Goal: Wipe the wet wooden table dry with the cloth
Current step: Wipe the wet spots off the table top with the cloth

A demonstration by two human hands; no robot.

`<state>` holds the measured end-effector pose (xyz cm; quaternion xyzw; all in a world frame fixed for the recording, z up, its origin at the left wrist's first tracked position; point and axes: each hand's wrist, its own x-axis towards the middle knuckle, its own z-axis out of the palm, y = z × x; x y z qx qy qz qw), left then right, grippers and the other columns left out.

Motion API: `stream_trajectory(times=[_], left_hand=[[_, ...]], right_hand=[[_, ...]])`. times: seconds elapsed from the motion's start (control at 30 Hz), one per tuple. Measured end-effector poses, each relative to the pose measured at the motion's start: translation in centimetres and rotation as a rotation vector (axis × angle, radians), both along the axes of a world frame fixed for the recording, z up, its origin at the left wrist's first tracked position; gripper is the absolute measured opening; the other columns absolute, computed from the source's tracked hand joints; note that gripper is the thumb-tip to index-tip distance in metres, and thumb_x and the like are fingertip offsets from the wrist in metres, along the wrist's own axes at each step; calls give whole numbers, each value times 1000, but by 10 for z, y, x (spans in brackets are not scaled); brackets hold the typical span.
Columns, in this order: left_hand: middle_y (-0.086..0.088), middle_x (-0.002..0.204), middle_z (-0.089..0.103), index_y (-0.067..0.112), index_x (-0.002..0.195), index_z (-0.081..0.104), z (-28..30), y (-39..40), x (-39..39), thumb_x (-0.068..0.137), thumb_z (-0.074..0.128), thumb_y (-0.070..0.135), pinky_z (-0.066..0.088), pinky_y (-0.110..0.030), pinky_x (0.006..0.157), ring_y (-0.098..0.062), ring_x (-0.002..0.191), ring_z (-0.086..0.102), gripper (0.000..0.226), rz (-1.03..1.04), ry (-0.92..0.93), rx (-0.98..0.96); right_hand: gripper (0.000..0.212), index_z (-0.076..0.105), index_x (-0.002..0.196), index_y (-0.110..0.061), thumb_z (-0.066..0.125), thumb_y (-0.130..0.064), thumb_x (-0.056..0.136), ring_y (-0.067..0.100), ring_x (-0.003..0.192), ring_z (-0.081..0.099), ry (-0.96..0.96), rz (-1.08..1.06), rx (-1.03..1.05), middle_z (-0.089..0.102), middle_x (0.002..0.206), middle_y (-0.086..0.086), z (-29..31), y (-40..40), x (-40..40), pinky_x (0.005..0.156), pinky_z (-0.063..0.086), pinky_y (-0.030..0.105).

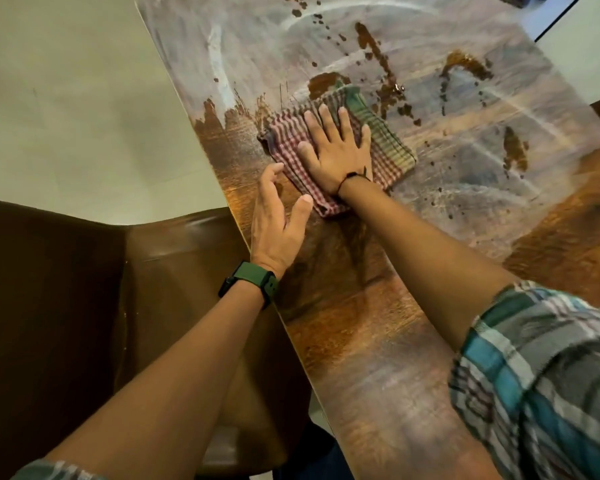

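Note:
A folded checked cloth [385, 140], red-white with a green edge, lies flat on the wooden table [361, 341] near its left edge. My right hand [336, 147] presses down on the cloth with fingers spread and straight. Beside the cloth's near corner, my left hand [278, 226] rests on the table edge with fingers relaxed; its thumb lies close to the cloth. Water puddles and drops [381, 60] lie beyond the cloth, with more of them to the right [515, 150]. The wood near me looks wiped, with streaks.
A brown leather seat [66, 289] stands left of the table, below the pale floor [66, 98]. The table's left edge runs diagonally from top centre to bottom. A dark object [520, 0] sits at the table's far end. A white surface [589, 46] lies at upper right.

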<state>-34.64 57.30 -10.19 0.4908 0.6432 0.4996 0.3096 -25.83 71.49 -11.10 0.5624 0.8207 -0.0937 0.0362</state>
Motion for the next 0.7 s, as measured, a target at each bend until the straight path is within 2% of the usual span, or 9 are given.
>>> stream_trajectory(times=[0.1,0.17,0.23,0.33,0.43,0.53,0.7], left_hand=[[-10,136,41,7,132,33,4,4,1,84,43,41,28,-27,105,-11,122,36,60,-11,47,-10],[-11,136,40,6,131,34,5,9,2,85,43,39,29,-33,108,-14,123,36,57,-77,107,13],[-12,136,41,8,131,34,7,18,5,86,42,40,30,-45,108,-22,126,38,56,-172,186,34],[-11,134,42,8,131,35,9,39,5,86,39,44,34,-43,103,-21,121,41,58,-170,157,35],[-11,134,43,9,132,35,6,48,4,85,44,36,36,-38,101,-21,119,43,55,-83,68,-1],[-9,135,43,11,132,35,2,45,4,85,45,33,32,-30,100,-18,121,42,53,-15,-16,19],[-9,139,40,6,134,33,-3,46,2,84,44,40,28,-17,103,-14,126,37,62,9,-73,55]], right_hand=[[60,-2,150,-31,12,-54,96,22,145,-11,-8,25,19,-7,159,-4,-4,-63,27,113,-7,55],[63,-6,148,-32,5,-57,91,21,145,-10,-32,39,29,-6,159,-3,-6,-118,56,113,-6,54],[64,0,150,-30,9,-56,92,23,146,-4,-39,58,65,1,159,-2,-5,-167,84,113,0,55],[63,15,150,-27,19,-55,94,25,145,6,-46,123,86,11,157,-2,-3,-198,106,112,7,57],[62,24,147,-29,22,-57,92,25,145,7,-20,160,88,15,157,-3,-2,-185,103,112,3,57],[63,26,146,-31,19,-59,91,23,146,3,-1,202,60,12,157,-6,-4,-138,86,112,-2,56],[68,11,149,-35,9,-62,86,17,145,-6,-33,320,56,-1,157,-11,-9,-30,52,111,-6,55]])
